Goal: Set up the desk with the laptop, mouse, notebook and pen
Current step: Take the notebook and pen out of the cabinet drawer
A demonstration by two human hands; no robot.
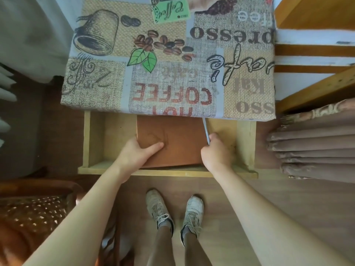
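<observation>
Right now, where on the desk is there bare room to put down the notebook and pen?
The whole coffee-print tablecloth is bare, from its front edge above the open drawer back. The drawer is the crowded spot: the left hand grips the brown notebook and the right hand holds the pen.

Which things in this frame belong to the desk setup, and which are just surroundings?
Job: brown notebook, held by left hand; pen, held by right hand; open drawer; desk tablecloth.
Surroundings: chair, folded curtains, wooden shelf.

A reddish-brown notebook [172, 143] lies in a pale wooden drawer [99, 139] under a coffee-print tablecloth [169, 60].
</observation>
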